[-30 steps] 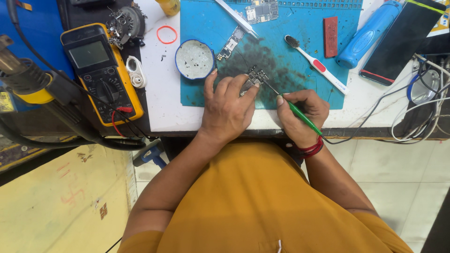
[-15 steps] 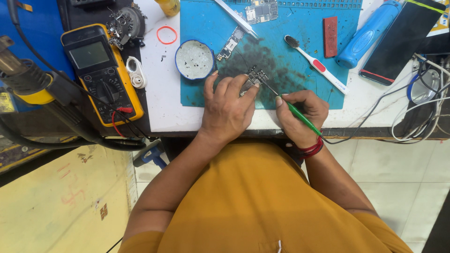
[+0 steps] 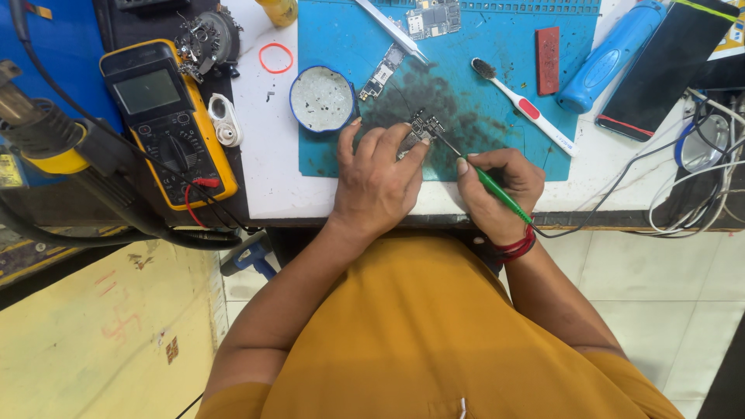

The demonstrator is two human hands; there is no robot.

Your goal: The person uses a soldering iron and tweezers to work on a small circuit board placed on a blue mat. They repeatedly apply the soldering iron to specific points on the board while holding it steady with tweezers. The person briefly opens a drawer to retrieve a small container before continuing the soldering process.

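Though slim, green probe (image 3: 497, 190), jagged board (image 3: 423, 128)

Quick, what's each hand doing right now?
Left hand: closed, holding the small circuit board.
Right hand: closed, holding the green-handled tool.

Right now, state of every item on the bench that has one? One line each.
left hand: pressed down on the small circuit board, pinning it to the blue mat
right hand: gripping the green-handled tool, tip on the board
multimeter: lying flat, screen blank
round tin: open, no lid on
toothbrush: lying loose on the mat
second board: lying untouched
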